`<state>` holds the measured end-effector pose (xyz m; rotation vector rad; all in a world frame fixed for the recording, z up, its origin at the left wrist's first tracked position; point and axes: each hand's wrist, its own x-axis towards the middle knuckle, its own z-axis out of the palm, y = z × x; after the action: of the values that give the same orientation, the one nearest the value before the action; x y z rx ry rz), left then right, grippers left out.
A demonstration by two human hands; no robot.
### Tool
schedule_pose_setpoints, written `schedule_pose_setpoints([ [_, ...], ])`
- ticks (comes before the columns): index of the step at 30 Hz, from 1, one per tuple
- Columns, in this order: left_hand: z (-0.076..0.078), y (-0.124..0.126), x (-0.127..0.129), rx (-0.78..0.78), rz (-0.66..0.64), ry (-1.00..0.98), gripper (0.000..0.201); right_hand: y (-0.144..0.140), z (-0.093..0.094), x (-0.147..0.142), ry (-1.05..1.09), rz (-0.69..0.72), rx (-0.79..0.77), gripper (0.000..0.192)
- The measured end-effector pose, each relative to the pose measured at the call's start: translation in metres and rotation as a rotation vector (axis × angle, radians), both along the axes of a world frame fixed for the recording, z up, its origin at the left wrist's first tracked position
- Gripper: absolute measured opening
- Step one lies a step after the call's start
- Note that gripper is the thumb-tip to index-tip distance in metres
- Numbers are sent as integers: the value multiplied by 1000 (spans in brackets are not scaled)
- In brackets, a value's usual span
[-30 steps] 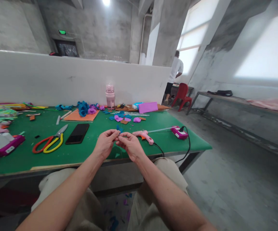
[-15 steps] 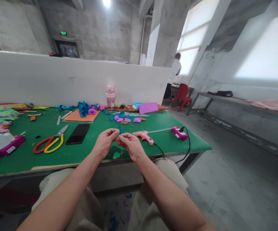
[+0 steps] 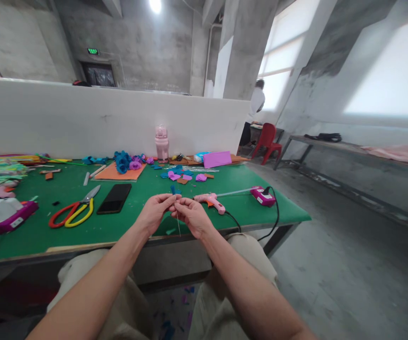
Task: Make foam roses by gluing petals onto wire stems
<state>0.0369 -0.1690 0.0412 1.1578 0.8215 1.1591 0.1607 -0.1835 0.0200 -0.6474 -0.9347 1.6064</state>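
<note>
My left hand (image 3: 154, 212) and my right hand (image 3: 195, 217) meet over the table's front edge, fingertips pinched together. Between them is a small blue crepe-paper piece (image 3: 174, 190) on a thin wire stem (image 3: 179, 224), which hangs down below the fingers. The paper's lower part is hidden by the fingertips. Just right of my right hand lies a pink glue gun (image 3: 211, 200) with a clear glue stick in its back. Beyond the hands are loose blue and purple paper petals (image 3: 174, 175). Left of my left hand lie a black phone (image 3: 114, 198) and scissors (image 3: 78, 208) with red and yellow handles.
Finished-looking blue and purple paper flowers (image 3: 123, 162) rest on an orange sheet (image 3: 119, 173). A pink bottle (image 3: 162, 144) stands by the white partition (image 3: 101, 115). Purple power strips (image 3: 263, 196) sit at both sides, a black cable over the right edge. A person (image 3: 256, 104) stands far back.
The blue paper piece has turned and sits a little lower and further left. Both hands have shifted slightly, and the wire stem now slants more.
</note>
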Motion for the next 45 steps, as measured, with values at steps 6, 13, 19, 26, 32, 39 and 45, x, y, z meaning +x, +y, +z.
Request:
schedule_pose_setpoints([
  [6,1,-1,-2,3,42,-12,21,2,-3,1,-9,70,-6,24],
  [13,2,0,-4,-35,12,-25,23,1,-2,4,-62,119,1,25],
  [19,1,2,-5,4,53,-2,27,1,7,14,-179,27,67,25],
  [26,1,-1,-2,183,138,232,27,-1,14,11,-308,-217,249,22],
  [32,3,-5,4,300,250,422,25,-2,18,9,-329,-285,301,15],
  [39,11,-14,9,222,99,306,26,6,20,16,-170,-306,197,19],
  [45,6,-24,14,137,-14,348,27,11,15,21,-75,-298,108,22],
])
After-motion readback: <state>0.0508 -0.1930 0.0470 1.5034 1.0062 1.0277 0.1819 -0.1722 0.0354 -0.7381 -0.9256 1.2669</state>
